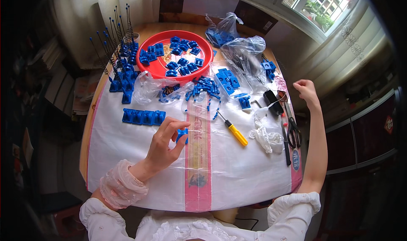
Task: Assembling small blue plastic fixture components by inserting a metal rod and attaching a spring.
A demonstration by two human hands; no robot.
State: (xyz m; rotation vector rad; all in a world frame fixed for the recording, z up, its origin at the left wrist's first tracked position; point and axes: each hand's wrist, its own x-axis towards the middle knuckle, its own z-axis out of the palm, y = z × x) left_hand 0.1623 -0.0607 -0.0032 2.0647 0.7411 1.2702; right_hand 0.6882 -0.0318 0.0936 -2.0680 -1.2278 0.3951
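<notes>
My left hand [164, 142] is curled around a small blue plastic part [182, 135], with the thumb below it and the forefinger above. The part sits at the edge of the printed strip on the white woven sheet [241, 177]. Just beyond this hand, a row of blue plastic brackets [143, 117] lies joined side by side. My right hand [307, 93] is raised at the table's right edge, fingers closed together. Whatever is in them, if anything, is too small to make out. Nearest to it are a black case [273, 103] and black-handled scissors [294, 135].
A red round tray [141, 56] holds several blue parts. Blue pieces with tall black springs [116, 50] stand at the far left. A yellow-handled screwdriver [236, 133], a clear box [251, 90], plastic bags [243, 50], crumpled white plastic [267, 137] and a black-handled knife [286, 145] lie around.
</notes>
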